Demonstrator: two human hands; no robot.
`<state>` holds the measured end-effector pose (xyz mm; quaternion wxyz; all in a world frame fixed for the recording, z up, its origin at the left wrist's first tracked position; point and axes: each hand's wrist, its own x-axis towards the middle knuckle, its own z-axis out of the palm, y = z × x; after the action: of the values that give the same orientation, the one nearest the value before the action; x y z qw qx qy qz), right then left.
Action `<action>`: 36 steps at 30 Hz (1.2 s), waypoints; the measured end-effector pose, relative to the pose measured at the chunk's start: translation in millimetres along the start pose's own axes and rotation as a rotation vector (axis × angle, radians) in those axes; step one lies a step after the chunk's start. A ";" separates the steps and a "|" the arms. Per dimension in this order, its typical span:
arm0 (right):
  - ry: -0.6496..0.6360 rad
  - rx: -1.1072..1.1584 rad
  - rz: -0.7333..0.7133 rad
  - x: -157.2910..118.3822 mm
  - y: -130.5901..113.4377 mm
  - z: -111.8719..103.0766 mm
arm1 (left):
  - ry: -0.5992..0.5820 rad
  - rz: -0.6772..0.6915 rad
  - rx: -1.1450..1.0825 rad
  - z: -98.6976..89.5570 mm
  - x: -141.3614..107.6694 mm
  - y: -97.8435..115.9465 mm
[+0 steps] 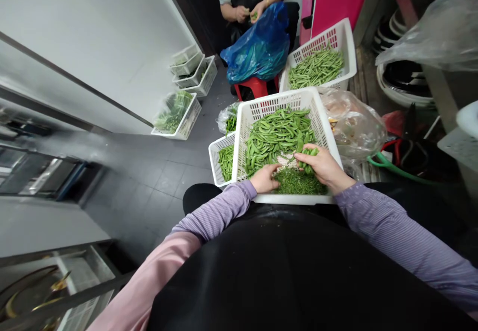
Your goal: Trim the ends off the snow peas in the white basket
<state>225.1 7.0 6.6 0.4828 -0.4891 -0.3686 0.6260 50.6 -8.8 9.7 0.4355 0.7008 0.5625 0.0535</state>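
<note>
A white slotted basket sits at my lap, with a heap of green pea pods in its far part. A pile of fine green trimmings lies along its near side. My right hand is closed around a small bunch of pea pods above the trimmings. My left hand is at the left edge of that pile, its fingers drawn together. Whatever lies between those fingertips is too small to make out.
A smaller white basket of pods stands at the left. Beyond are a basket of green beans, a blue plastic bag on a red stool, and a co-worker's hands. A clear bag lies to the right.
</note>
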 end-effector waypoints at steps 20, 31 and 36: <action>-0.013 -0.855 -0.456 2.8 0.2 -6.3 | 0.236 0.599 0.626 -25.4 25.1 36.5; 0.130 0.176 0.165 4.2 -12.3 -2.0 | 0.268 0.450 0.644 -7.2 37.6 3.1; 0.370 0.520 0.147 18.8 -39.7 -34.1 | -0.246 0.188 0.830 1.1 32.0 -51.2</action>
<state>266.8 35.2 30.4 0.6038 -0.4803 -0.0658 0.6328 24.9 16.7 -38.6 0.1742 0.8656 0.4142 -0.2212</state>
